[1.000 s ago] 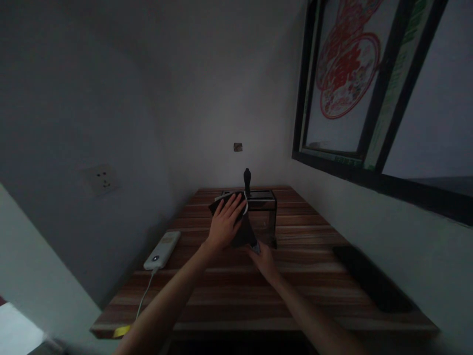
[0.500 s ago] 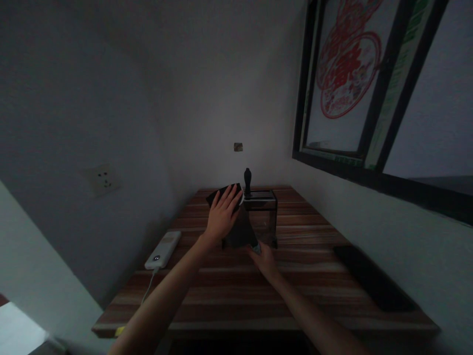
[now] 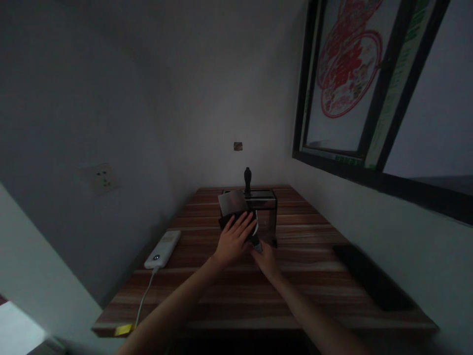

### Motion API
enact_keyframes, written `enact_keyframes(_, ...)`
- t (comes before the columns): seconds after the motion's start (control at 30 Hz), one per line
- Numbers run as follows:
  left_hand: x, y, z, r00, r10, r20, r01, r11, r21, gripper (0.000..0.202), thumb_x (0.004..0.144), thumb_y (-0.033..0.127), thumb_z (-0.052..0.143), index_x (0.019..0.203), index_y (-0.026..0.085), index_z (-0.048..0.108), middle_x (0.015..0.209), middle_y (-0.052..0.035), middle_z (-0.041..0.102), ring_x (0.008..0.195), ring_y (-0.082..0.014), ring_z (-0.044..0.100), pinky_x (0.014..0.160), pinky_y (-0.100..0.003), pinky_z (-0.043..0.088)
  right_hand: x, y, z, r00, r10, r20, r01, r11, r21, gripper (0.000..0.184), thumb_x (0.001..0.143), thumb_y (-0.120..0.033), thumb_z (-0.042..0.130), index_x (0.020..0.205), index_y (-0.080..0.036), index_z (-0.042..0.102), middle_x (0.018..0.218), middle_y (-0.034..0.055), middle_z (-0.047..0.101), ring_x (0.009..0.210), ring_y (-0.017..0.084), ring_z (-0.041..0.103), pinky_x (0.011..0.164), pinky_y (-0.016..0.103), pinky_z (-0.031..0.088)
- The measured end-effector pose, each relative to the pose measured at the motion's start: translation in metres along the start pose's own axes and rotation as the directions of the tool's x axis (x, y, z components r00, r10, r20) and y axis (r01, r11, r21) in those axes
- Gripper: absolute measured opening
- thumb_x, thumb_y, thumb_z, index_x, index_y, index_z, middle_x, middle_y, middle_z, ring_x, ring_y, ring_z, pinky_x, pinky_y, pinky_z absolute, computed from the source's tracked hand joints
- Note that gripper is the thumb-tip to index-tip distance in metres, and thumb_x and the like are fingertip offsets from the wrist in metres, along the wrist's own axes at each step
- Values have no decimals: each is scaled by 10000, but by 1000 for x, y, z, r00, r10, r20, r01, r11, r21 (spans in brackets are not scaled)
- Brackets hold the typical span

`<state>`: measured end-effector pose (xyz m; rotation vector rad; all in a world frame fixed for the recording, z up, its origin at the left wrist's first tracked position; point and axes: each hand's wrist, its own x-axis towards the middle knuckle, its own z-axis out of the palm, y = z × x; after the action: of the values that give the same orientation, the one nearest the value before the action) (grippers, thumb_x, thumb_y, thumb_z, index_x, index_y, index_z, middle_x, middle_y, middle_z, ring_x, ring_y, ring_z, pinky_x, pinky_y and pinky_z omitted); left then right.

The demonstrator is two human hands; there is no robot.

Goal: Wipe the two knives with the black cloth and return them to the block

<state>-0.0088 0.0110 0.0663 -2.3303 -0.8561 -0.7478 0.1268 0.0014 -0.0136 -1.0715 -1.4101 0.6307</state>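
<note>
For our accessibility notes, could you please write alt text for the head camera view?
A person's left hand presses a dark cloth against a cleaver blade, its handle held by the right hand, over a wooden table with a knife rack and white power bank.

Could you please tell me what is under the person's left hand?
A dark cloth pressed against a cleaver whose blade top shows above. The lower blade is covered by cloth and left hand.

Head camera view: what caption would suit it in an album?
Left hand presses a dark cloth to a broad knife gripped by the right hand, before a rack on a wooden table.
</note>
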Motion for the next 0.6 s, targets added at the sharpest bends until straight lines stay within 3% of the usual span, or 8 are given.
enact_keyframes(0.2, -26, 20, 12, 984, 152, 88, -145, 987, -74, 548, 836, 305, 422, 1348, 230, 246, 1419, -7, 256, 1320, -169, 179, 1070, -389, 178, -1, 15, 1, 999, -7, -48, 10, 998, 66, 216, 681, -250, 518, 848, -161, 621, 825, 95, 684, 778, 234, 630, 703, 345, 505)
enact_keyframes(0.33, -32, 27, 13, 982, 154, 113, -141, 983, -115, 533, 841, 292, 414, 1345, 227, 251, 1420, -10, 255, 1321, -163, 172, 1064, -389, 191, 0, 23, 2, 995, 9, -98, 0, 995, 95, 283, 675, -280, 532, 915, -148, 603, 956, 146, 663, 882, 254, 622, 784, 381, 490)
enact_keyframes(0.6, -30, 26, 9, 982, 146, 124, -125, 979, -162, 520, 844, 260, 409, 1341, 215, 264, 1411, -20, 278, 1321, -165, 174, 1063, -393, 190, 1, 23, 2, 997, 26, -79, -17, 994, 107, 258, 679, -304, 529, 873, -153, 608, 923, 149, 671, 849, 265, 634, 750, 397, 506)
